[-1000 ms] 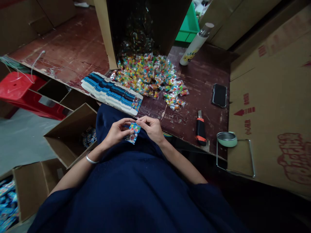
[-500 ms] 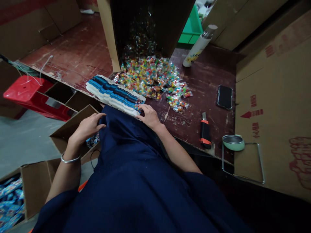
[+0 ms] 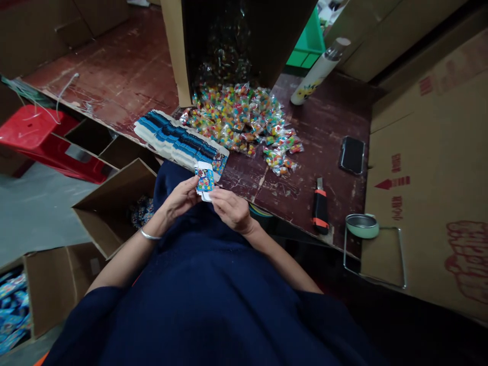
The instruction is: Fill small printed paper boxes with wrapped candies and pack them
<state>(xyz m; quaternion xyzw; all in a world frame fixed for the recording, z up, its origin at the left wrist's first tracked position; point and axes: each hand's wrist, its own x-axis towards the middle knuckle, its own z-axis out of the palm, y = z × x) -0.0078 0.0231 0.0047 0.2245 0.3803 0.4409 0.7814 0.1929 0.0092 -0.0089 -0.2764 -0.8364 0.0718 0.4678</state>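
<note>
Between my two hands, above my lap at the table's edge, is a small blue printed candy box [image 3: 205, 181] with white flaps showing at both ends. My left hand [image 3: 182, 197] pinches its left side, and my right hand [image 3: 232, 208] grips the lower right end. Just beyond lies a fanned row of flat blue and white box blanks [image 3: 179, 141] along the table edge. Behind that row, a pile of small clear candy packets [image 3: 244, 119] with colourful sweets spills from a large open carton [image 3: 179, 56].
On the right of the table [image 3: 282, 195] are an orange and black box cutter [image 3: 321, 207], a phone [image 3: 352, 154] and a white bottle [image 3: 318, 76]. A green bowl [image 3: 362, 226] sits in a wire holder. Cartons [image 3: 53, 290] and a red stool [image 3: 30, 129] stand at left.
My right hand has taken a box from the near end of the row and drawn it toward my lap. The left hand has moved right and now holds it too.
</note>
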